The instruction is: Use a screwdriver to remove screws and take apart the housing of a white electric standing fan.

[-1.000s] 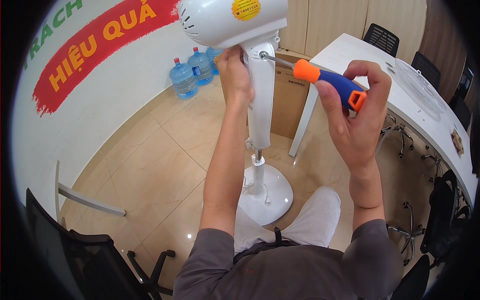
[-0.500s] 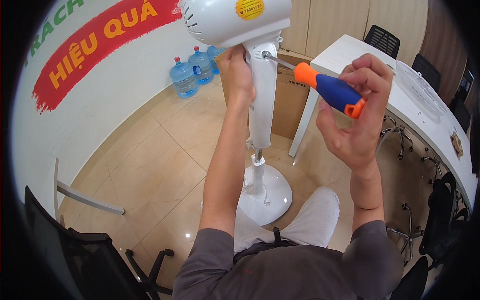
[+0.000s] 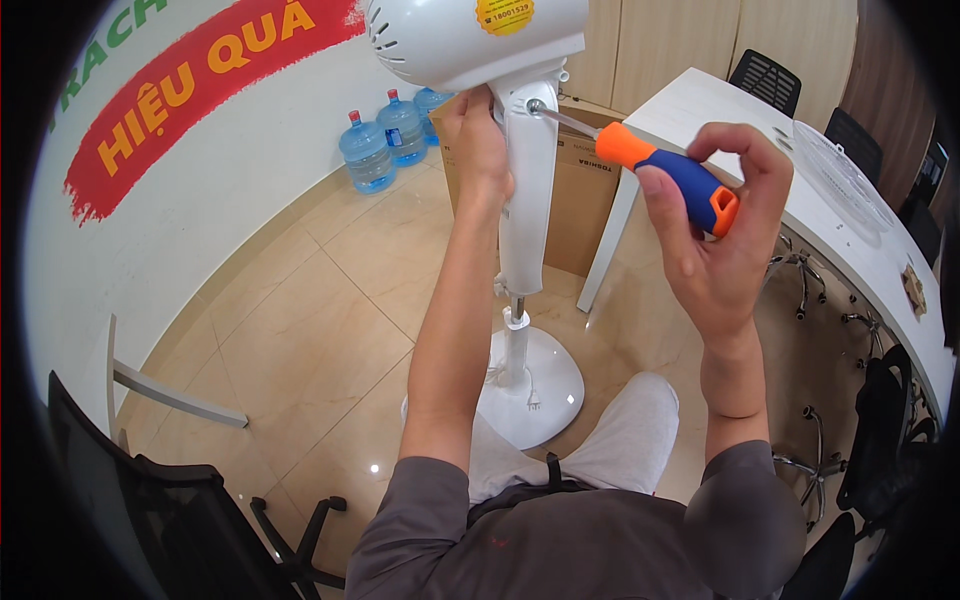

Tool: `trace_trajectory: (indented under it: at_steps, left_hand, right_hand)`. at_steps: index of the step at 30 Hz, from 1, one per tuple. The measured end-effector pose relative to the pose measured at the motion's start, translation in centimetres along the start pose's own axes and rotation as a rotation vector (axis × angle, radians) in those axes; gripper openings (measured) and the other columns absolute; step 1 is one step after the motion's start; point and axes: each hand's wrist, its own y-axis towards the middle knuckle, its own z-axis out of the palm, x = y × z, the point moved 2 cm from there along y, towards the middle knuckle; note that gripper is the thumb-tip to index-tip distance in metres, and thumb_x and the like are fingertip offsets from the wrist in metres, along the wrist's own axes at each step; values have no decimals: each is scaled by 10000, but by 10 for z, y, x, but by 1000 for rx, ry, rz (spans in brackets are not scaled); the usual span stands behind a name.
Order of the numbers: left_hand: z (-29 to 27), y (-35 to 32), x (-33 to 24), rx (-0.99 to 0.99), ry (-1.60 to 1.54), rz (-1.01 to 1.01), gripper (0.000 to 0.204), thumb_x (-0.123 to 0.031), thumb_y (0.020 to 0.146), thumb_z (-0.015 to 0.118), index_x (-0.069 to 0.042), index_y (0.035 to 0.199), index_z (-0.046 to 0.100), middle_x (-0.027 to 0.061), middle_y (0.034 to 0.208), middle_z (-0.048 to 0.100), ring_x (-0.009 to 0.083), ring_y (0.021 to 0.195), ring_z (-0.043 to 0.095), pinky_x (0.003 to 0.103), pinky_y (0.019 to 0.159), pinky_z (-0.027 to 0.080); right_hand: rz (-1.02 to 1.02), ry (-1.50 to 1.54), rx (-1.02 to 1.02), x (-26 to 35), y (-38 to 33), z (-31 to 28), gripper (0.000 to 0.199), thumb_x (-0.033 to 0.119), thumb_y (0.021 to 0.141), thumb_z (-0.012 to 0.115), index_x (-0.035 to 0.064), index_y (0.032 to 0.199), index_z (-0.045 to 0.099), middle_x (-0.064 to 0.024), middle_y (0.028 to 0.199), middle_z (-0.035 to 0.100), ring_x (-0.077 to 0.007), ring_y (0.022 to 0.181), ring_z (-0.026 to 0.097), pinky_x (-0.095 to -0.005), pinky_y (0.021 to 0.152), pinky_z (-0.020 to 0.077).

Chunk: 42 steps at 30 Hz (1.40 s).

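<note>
A white stand fan [image 3: 527, 215] rises upright in front of me, its motor housing [image 3: 450, 45] cut off by the top edge. My left hand [image 3: 477, 150] is wrapped round the neck just below the housing; some of its fingers are hidden behind the post. In my right hand [image 3: 728, 225] is a screwdriver [image 3: 678, 180] with a blue and orange handle, held between thumb and fingers. Its shaft slants up to the left, the tip at a round metal screw [image 3: 535, 106] on the neck's side. The white base [image 3: 550, 385] stands on the floor between my legs.
A cardboard box [image 3: 580, 215] stands behind the fan. Blue water bottles [image 3: 368, 158] line the wall. On the right, a white table [image 3: 690, 110] carries a fan grille [image 3: 840, 175]. Black chairs [image 3: 190, 500] stand at both sides, and a power plug [image 3: 533, 404] lies on the base.
My right thumb has come up onto the screwdriver handle and the fingers have shifted their grip. The handle has moved slightly right and down. My left hand keeps its hold on the neck.
</note>
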Motion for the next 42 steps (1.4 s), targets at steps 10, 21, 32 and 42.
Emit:
trace_trajectory:
  at_steps: [10, 21, 32, 42]
  left_hand:
    - [10, -10, -14, 3, -28, -50, 293, -197, 944, 444, 15, 1033, 624, 83, 954, 643, 161, 829, 614, 312, 726, 509]
    - [13, -16, -21, 77, -19, -48, 295, -182, 950, 429, 17, 1030, 631, 79, 959, 647, 145, 822, 605, 299, 729, 501]
    - [1, 0, 0, -12, -31, 0, 276, -174, 948, 432, 6, 995, 635, 70, 934, 646, 136, 806, 600, 293, 718, 488]
    - [-1, 1, 1, -2, -26, -14, 275, -177, 946, 440, 9, 1012, 632, 62, 937, 641, 132, 841, 584, 277, 755, 460]
  right_hand:
    - [-105, -73, 18, 1, 3, 2, 517, -47, 722, 710, 32, 1130, 402, -130, 1117, 408, -168, 800, 530, -274, 686, 494]
    - [88, -40, 6, 4, 1, 0, 514, -23, 749, 725, 40, 1129, 385, -125, 1158, 388, -124, 818, 464, -263, 698, 471]
    - [-120, -188, -54, 1, -5, 4, 525, 21, 747, 766, 35, 1107, 384, -110, 1063, 406, -155, 757, 486, -265, 646, 477]
    - [-297, -269, -97, -1, -1, 1, 493, -1, 784, 719, 42, 1134, 374, -126, 1078, 412, -166, 888, 476, -286, 696, 473]
